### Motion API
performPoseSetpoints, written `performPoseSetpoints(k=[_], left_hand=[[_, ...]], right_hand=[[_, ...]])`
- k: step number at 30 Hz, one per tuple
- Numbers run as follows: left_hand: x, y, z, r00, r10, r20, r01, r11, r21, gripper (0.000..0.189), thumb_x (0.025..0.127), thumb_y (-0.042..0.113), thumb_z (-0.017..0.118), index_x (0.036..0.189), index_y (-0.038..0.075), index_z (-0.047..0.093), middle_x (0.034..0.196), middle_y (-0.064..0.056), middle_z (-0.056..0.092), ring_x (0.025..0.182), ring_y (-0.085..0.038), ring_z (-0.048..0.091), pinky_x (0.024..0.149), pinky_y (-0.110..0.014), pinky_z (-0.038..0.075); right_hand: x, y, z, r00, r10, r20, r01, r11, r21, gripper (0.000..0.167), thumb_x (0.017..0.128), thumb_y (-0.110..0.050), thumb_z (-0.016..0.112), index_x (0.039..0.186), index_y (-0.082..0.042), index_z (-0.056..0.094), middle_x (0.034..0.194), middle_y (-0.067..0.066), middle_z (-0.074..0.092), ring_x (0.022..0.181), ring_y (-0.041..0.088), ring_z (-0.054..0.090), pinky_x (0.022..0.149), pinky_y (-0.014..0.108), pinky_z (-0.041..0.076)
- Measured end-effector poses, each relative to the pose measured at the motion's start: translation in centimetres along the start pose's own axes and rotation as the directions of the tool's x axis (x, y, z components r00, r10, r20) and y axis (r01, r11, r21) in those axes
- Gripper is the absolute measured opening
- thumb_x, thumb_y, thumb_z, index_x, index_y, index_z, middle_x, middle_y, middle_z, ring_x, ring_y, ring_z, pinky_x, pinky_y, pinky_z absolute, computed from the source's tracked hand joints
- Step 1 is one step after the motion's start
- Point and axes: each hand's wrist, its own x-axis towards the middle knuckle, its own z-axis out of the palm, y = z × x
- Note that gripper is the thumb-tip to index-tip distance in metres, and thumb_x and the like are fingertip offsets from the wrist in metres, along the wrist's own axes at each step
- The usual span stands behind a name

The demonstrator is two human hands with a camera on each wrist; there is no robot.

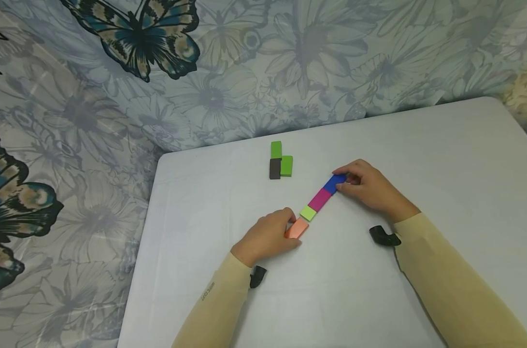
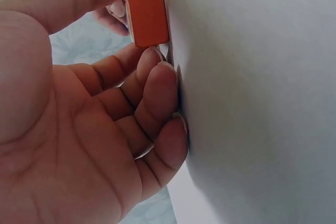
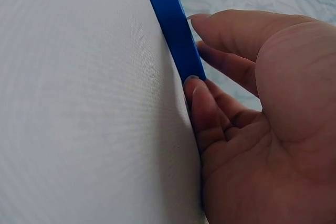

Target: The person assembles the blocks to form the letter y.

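Note:
A slanting line of flat blocks lies on the table: a blue block [image 1: 334, 184] at the far right end, then a magenta block [image 1: 320, 200], a lime block [image 1: 308, 213] and an orange block [image 1: 297, 228] at the near left end. My left hand [image 1: 269, 237] pinches the orange block between thumb and fingers; its end face shows in the left wrist view. A thin gap parts orange from lime. My right hand [image 1: 367, 187] holds the blue block by its outer end, thumb along one side, fingertips at its end. Blue and magenta meet end to end in the right wrist view.
Farther back on the white table [image 1: 193, 193] sit two green blocks [image 1: 286, 166] and a dark brown block [image 1: 275, 168], side by side. Patterned fabric [image 1: 228, 87] hangs behind the table's far edge. A black wrist device [image 1: 384, 236] sticks out beside the right sleeve.

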Motion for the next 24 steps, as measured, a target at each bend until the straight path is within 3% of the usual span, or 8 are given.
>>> performPoseSetpoints(k=[24], left_hand=[[0.29,-0.27,-0.1,0.999,-0.04,-0.003,0.04,0.998,-0.054,0.025,0.096,0.019,0.08,0.11,0.013,0.062,0.082,0.003,0.061,0.075,-0.014,0.055,0.069,-0.03,0.049]], right_hand=[[0.03,-0.04,-0.13,1.0,-0.002,-0.002,0.002,1.0,0.009,0.034,0.102,-0.01,0.078,0.135,-0.003,0.073,0.117,0.013,0.059,0.102,0.026,0.054,0.088,0.037,0.044]])
